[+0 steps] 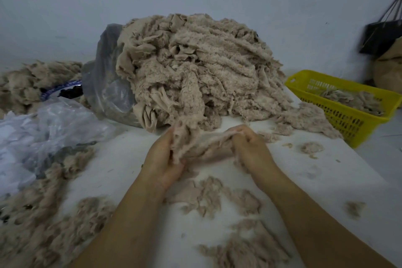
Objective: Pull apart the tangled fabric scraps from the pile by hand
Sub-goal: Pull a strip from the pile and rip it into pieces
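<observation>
Head view: loose tufts (pixel 214 197) are scattered on the near table (pixel 121 172). A scrap (pixel 200 146) is gripped between the left hand (pixel 162 159) and right hand (pixel 250 147), stretched below the pile (pixel 195 67). Beyond, a basket (pixel 341 102) is seen at right.

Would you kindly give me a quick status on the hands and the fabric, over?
Left hand and right hand both gripping one scrap, stretched between them. Pile just behind. Nothing blocking.
</observation>
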### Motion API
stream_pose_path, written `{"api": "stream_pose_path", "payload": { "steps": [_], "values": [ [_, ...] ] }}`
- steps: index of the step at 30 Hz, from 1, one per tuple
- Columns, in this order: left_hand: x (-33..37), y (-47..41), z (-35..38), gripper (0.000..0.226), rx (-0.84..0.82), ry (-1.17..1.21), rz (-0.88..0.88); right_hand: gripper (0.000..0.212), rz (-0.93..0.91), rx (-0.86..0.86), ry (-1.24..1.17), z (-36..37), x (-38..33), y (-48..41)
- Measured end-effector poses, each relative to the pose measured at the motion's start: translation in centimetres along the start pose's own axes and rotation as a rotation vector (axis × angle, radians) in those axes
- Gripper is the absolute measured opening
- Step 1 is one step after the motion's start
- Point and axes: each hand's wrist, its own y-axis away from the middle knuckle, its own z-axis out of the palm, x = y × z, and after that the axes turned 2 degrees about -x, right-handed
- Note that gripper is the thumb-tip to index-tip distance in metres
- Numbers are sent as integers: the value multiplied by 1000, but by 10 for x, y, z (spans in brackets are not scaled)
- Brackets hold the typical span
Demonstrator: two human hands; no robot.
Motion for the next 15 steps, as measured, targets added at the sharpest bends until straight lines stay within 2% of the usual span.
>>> {"api": "stream_pose_path", "payload": {
  "steps": [2, 5, 7, 8, 9, 11, 12, 15],
  "values": [
    [-6, 0, 1, 30, 15, -176, 41, 25, 34, 49, -203, -8, -1, -3],
    [-18, 9, 6, 32, -27, -627, 176, 17, -6, 9, -290, -6, 0, -1],
    [-22, 16, 10, 57, -140, -799, 226, 12, -31, -45, -301, 0, -2, 0],
    [-23, 17, 11, 69, -171, -828, 233, 16, -30, -75, -289, 2, -2, 1],
    [-24, 17, 12, 74, -194, -837, 229, 25, -25, -110, -273, 3, -2, 1],
    [-25, 15, 16, 59, -195, -749, 222, 29, -3, -196, -264, 4, 0, 1],
    [-24, 14, 18, 49, -170, -629, 217, 26, 11, -233, -259, 4, 1, 1],
    [-17, 11, 19, 49, -110, -247, 162, 29, 64, -241, -77, 4, 4, 3]
  ]
}}
